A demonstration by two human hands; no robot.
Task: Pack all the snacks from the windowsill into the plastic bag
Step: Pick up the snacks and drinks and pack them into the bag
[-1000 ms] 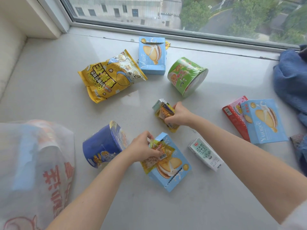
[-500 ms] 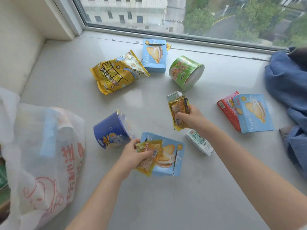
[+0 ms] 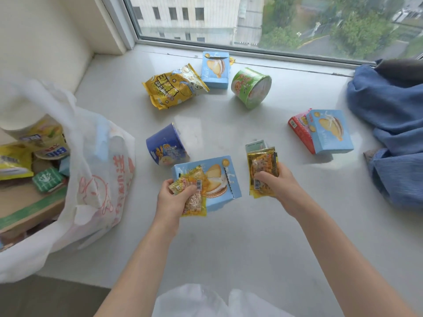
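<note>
My left hand (image 3: 175, 199) grips small yellow snack packets (image 3: 194, 202) together with a light blue biscuit box (image 3: 225, 177), lifted above the windowsill (image 3: 251, 236). My right hand (image 3: 278, 184) holds a stack of gold snack packets (image 3: 262, 164) with a small green-white carton (image 3: 255, 145) behind them. The white plastic bag (image 3: 100, 179) stands open at the left with several snacks inside. On the sill lie a yellow popcorn bag (image 3: 174, 88), a blue cup (image 3: 166, 146), a green cup (image 3: 250, 86), and another blue box (image 3: 215, 69).
A red box (image 3: 298, 130) lies under a third blue box (image 3: 329, 131) at the right. Blue cloth (image 3: 393, 124) is heaped at the right edge. The window frame (image 3: 229, 48) runs along the back and a wall corner (image 3: 68, 42) stands at the left.
Both hands have lifted their packets off the sill and drawn back toward me. The left hand now also holds the blue box. The bag's open mouth has come into view.
</note>
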